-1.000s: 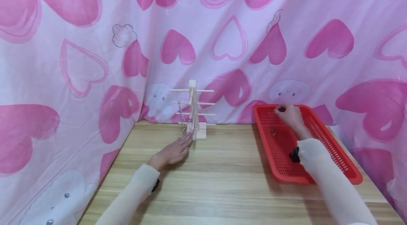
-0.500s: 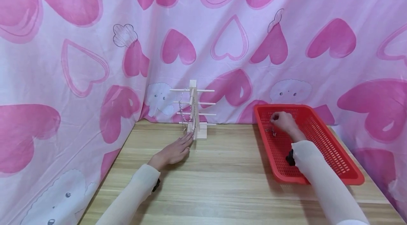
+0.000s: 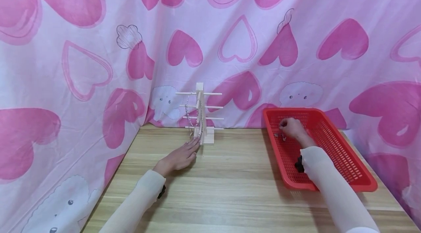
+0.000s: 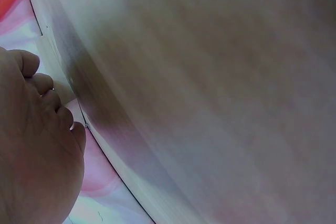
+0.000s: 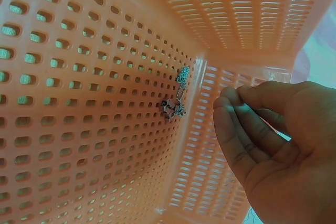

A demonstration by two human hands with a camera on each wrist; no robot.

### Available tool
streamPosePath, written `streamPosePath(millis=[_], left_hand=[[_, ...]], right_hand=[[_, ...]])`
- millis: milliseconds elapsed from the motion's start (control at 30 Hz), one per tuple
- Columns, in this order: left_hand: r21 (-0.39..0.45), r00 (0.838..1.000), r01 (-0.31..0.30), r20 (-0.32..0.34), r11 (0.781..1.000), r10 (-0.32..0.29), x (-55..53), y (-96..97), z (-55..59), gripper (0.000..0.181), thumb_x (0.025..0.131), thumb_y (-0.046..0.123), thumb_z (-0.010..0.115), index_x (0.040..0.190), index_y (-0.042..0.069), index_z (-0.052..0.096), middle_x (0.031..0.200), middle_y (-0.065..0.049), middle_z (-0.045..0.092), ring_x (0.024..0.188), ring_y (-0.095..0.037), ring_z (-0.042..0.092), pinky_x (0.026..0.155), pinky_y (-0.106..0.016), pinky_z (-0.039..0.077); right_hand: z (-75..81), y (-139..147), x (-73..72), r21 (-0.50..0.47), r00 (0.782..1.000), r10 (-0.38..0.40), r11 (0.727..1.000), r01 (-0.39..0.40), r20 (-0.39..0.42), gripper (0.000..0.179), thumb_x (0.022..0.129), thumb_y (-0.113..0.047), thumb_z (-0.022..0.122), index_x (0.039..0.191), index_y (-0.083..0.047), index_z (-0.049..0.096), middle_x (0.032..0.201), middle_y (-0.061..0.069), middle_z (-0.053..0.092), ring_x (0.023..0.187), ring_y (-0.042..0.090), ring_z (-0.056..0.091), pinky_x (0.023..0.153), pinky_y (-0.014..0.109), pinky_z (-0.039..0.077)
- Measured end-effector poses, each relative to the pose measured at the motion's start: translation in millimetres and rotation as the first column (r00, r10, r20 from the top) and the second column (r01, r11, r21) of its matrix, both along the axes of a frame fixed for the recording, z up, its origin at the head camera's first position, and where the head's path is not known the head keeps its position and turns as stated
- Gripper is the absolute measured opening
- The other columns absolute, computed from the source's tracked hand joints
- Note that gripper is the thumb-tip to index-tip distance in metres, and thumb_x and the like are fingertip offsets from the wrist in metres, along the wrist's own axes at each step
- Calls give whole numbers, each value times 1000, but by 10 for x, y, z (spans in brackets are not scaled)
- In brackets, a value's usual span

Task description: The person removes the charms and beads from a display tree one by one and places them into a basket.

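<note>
A wooden peg stand (image 3: 199,87) stands at the back of the table, and a silvery beaded chain (image 3: 186,111) hangs from its upper left peg. My left hand (image 3: 179,157) lies with fingers extended, their tips touching the foot of the stand. Over the far left part of the red basket (image 3: 285,183) is my right hand (image 3: 294,130). In the right wrist view its thumb and fingertips meet, with nothing visible between them. Below and beside them, a small silvery chain piece (image 5: 181,80) and a darker, chunky silvery piece (image 5: 173,109) lie together in the basket, apart from the fingers.
The wood-grain table (image 3: 227,189) stretches between stand and basket. A pink heart-patterned cloth (image 3: 243,39) hangs behind and along both sides, close to the stand. The basket's perforated walls (image 5: 239,3) rise around my right hand.
My right hand has moved a little left and lower in the basket. More of the silvery pieces beside it shows than one second ago. The left hand has stayed still.
</note>
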State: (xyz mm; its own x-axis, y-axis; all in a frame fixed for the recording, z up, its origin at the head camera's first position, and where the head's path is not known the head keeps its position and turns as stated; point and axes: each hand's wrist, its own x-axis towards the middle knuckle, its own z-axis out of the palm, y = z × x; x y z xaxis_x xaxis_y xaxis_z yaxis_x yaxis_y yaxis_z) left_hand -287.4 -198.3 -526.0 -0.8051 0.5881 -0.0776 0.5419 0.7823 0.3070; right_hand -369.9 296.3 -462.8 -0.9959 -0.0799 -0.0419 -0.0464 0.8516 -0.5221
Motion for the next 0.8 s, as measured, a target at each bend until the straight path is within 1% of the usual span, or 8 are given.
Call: streamPosePath(millis=[133,300,400,467,567,667,733,800], left_hand=[[-1,1000,0,-8,1000,0,-4,-1,-9,59,114,23,32,168,0,24,179,-17,12,166,-38,15,134,-55,22],[-4,1000,1,-13,1000,-1,3,-7,-14,59,114,23,32,168,0,24,179,-17,12,166,-37,14,134,-54,22],[-1,1000,0,-8,1000,0,13,-9,-5,59,114,23,32,167,-1,24,179,-17,13,167,-37,14,134,-54,22],[-2,1000,-1,-7,1000,1,21,-10,5,59,114,24,32,167,-1,24,179,-17,13,167,-37,14,135,-54,22],[-4,1000,1,-8,1000,-1,27,-13,11,59,114,24,32,167,-1,24,179,-17,13,166,-37,14,135,-53,22],[-6,1000,5,-11,1000,-5,20,-10,0,59,114,24,31,167,-2,24,179,-18,13,166,-38,15,134,-54,22],[0,1000,5,-10,1000,-5,16,-10,-4,59,114,23,31,167,-2,24,179,-18,13,166,-38,15,134,-54,22],[2,1000,4,-8,1000,-4,16,-10,-1,59,114,23,32,167,-1,24,179,-17,12,166,-38,15,134,-54,22]], right_hand=[[-7,-4,5,-20,1000,-12,1000,12,29,28,104,-10,62,126,7,69,113,27,70,97,36,66,90,52,63],[22,-8,19,-30,1000,-7,1000,8,31,28,105,-11,62,126,5,70,110,24,70,95,33,67,82,42,62],[62,-19,40,-38,1000,-1,999,1,4,29,105,-12,62,126,5,70,108,23,70,92,32,67,78,37,61],[91,-30,51,-39,1000,6,999,-7,-28,28,104,-12,63,125,6,71,107,23,71,90,32,67,77,37,60],[136,-52,60,-26,995,29,999,-32,-94,27,104,-11,63,122,7,72,106,25,72,90,32,66,79,41,61],[195,-81,67,-25,987,47,998,-51,-153,27,104,-10,63,121,8,73,109,26,73,92,33,66,83,47,61],[246,-108,74,-36,983,48,998,-55,-177,28,103,-11,63,123,7,72,112,27,73,94,34,66,85,49,62],[303,-145,81,-47,981,41,998,-51,-188,29,103,-12,63,125,5,72,114,26,72,95,34,65,83,46,61]])
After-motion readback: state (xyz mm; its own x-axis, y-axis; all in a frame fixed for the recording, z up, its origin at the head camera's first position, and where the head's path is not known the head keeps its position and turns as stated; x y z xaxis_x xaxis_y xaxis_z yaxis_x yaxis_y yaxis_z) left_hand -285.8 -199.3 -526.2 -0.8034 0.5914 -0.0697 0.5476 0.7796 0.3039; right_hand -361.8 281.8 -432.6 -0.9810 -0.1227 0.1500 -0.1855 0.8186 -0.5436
